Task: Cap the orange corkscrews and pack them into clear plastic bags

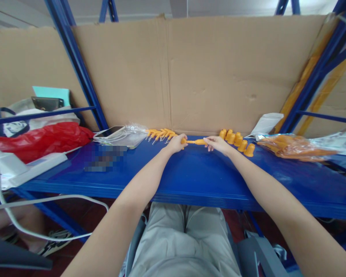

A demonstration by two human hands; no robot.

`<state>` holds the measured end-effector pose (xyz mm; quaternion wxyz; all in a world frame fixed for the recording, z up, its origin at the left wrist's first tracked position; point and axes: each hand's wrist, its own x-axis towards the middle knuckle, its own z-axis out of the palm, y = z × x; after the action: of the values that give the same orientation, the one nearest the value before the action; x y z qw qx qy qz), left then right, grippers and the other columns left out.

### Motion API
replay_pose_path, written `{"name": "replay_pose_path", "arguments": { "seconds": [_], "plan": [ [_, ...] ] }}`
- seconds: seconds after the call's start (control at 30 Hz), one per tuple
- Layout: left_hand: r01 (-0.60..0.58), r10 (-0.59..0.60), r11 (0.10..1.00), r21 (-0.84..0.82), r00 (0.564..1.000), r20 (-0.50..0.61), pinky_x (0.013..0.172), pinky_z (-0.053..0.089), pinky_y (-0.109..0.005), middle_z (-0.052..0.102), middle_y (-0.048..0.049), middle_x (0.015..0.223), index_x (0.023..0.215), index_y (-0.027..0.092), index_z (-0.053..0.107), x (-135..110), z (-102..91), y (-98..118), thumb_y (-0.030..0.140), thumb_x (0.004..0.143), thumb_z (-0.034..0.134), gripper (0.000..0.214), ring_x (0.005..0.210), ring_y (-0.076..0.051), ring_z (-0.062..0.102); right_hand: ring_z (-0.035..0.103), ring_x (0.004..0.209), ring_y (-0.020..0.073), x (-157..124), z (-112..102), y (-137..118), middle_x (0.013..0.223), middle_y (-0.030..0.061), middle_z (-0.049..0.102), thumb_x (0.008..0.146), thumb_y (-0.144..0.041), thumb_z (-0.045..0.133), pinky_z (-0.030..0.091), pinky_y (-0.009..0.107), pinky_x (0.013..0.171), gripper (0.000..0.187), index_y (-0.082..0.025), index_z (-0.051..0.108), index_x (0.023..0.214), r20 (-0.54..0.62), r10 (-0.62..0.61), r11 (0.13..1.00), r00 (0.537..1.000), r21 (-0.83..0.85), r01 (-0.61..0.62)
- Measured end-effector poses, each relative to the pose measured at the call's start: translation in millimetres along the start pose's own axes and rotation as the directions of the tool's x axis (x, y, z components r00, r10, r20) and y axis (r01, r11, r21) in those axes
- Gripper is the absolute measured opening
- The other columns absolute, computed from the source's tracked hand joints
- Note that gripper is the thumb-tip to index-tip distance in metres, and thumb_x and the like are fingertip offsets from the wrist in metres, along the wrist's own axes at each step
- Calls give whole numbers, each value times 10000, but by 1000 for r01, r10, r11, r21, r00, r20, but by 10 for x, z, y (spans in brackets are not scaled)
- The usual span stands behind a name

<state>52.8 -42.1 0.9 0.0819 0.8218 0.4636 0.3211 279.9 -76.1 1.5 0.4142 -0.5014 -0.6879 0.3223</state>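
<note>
Toward the back of the blue tabletop (207, 173), right between the two hands, here is the yellow part (200, 142), slim and ridged toward the left, thicker toward the right. And look at the line of it! The long axis runs crosswise, left to right, close to parallel with the tabletop's front edge, one end to each hand. Neither hand is nearer; both are on it. The left hand (177, 143) is grasping the left end, fingers wrapped over so that the very tip is lost from view. Across from it, the right hand (217, 144) pinches the thicker end between thumb and forefinger, other fingers hanging loose below. Both arms reach well forward, angling inward to meet at the part. Is it lifted or resting on the surface? Cannot tell from this angle.

Out on the flanks now: just beside the left hand, a row of yellow pieces (161, 133) with thin metal tips, bunched close together; whether the hand touches the nearest, no telling. Over by the right hand, yellow cups (242, 145) stand in a slanting cluster, and well beyond them lies a clear bag (296, 145) with orange contents. Behind it all, a cardboard panel (233, 73) stands upright.
</note>
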Motion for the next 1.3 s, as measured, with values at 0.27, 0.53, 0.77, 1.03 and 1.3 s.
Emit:
{"name": "replay_pose_path", "arguments": {
  "seconds": [0.27,0.53,0.77,1.03,1.3],
  "plan": [
    [26,-26,1000,-2,999,21,595,441,-215,525,74,575,902,180,582,-7,-10,17,130,759,693,188,532,-106,562,532,423,70,-94,67,-101,625,-12,636,945,-364,562,406,161,405,202,-171,534,998,-8,148,981,989,128,-146],
    [47,-45,997,-53,998,42,551,422,-198,512,85,577,930,179,562,-20,-4,62,127,770,690,211,483,-86,522,472,371,78,-97,13,-117,524,18,606,912,-514,553,357,189,377,383,-162,562,761,61,220,967,974,122,-226],
    [61,-58,996,-65,997,41,565,447,-202,541,77,591,913,176,560,-30,-15,75,121,756,698,216,502,-93,553,540,414,100,-118,39,-155,651,52,687,894,-529,571,360,187,368,364,-169,590,942,49,258,951,965,164,-263],
    [10,-5,996,-87,999,49,511,406,-181,516,90,563,929,178,553,-21,15,54,134,762,689,220,464,-79,518,521,387,84,-143,36,-176,620,68,695,952,-445,512,396,169,369,312,-155,561,850,56,268,937,962,216,-274],
    [5,-3,998,-57,999,45,532,416,-191,538,79,584,940,168,560,-9,27,45,153,764,686,217,486,-87,529,551,389,99,-111,36,-183,675,93,715,933,-562,471,365,176,331,449,-132,593,979,60,318,925,946,200,-324]
  ]
}}
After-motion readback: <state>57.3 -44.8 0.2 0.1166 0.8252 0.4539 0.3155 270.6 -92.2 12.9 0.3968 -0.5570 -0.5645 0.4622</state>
